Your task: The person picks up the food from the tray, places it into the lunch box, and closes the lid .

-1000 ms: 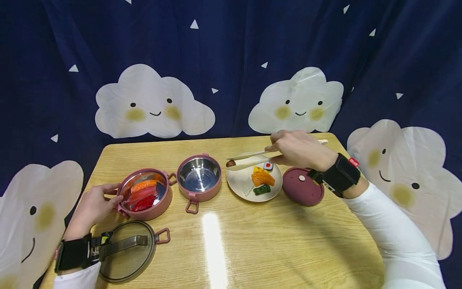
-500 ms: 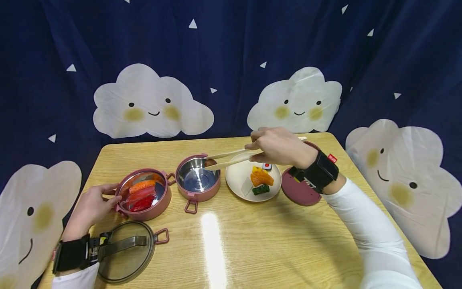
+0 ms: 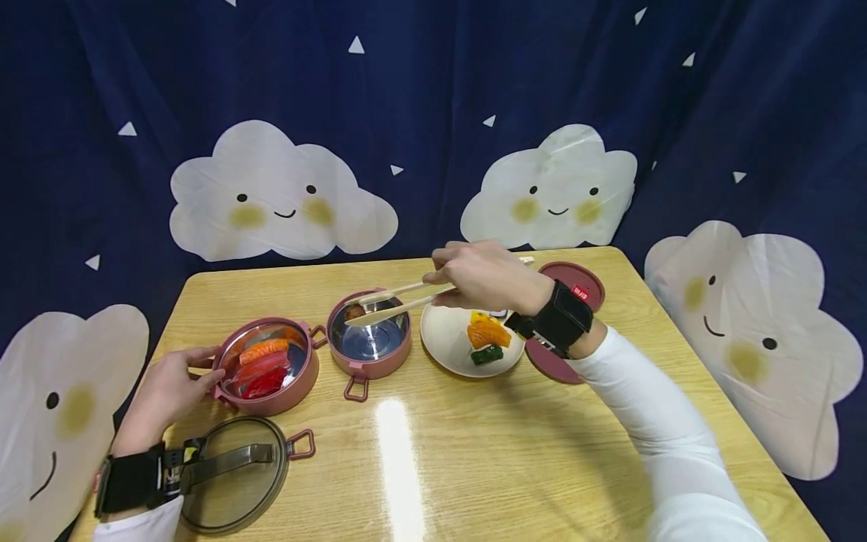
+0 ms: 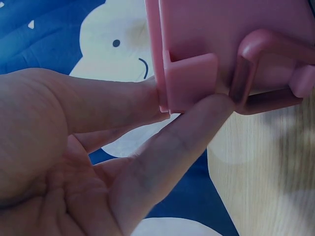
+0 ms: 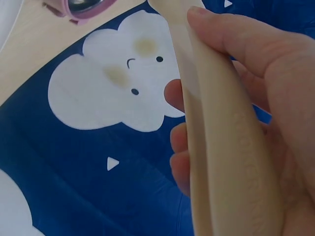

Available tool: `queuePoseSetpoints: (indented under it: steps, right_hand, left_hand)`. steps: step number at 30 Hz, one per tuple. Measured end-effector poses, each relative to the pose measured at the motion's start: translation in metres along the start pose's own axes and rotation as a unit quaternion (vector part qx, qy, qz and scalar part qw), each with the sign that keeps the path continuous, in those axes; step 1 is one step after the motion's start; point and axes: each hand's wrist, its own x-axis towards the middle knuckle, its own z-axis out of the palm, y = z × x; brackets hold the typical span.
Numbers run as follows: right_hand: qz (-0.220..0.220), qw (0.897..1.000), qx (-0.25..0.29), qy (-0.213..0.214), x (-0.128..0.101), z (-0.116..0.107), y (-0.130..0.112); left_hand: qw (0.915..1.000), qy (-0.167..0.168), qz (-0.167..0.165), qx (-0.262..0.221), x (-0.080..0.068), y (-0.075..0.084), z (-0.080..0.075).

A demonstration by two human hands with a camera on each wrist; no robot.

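My left hand (image 3: 165, 391) grips the left edge of a pink steel-lined food container (image 3: 287, 393); the left wrist view has the thumb at the rim and a finger against the clip (image 4: 192, 81). Orange and red sushi-topping-like pieces (image 3: 264, 366) lie inside. My right hand (image 3: 484, 275) holds cream tongs (image 3: 393, 307), their handles (image 5: 226, 128) filling much of the right wrist view. At the tongs' tips is a small round brown food piece (image 3: 354, 311), over the far left part of a second pink container (image 3: 379, 366). Whether the piece touches that container, I cannot tell.
Right of the containers stands a cream plate (image 3: 443, 346) with orange (image 3: 489, 333) and dark green (image 3: 486, 354) food pieces. Two maroon lids (image 3: 574, 280) lie beyond it, partly behind the right wrist. A clear lid (image 3: 237, 482) with a latch lies near the left forearm.
My right hand has moved left with the tongs, carrying the brown piece from above the plate to the second container. My left hand stays at the first container's edge.
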Motion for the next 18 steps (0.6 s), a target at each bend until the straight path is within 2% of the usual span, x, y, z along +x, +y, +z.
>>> queuePoseSetpoints:
  steps: [10,18]
  right_hand:
    - [-0.038,0.999,0.006,-0.009,0.028,0.0,-0.014]
    - [-0.045,0.998,-0.014,-0.048,0.048,0.0,-0.028]
  left_hand:
    - [1.0,-0.001,0.003,0.001,0.0,0.001,0.001]
    - [1.0,0.0,0.004,-0.001,0.0,-0.001,0.001]
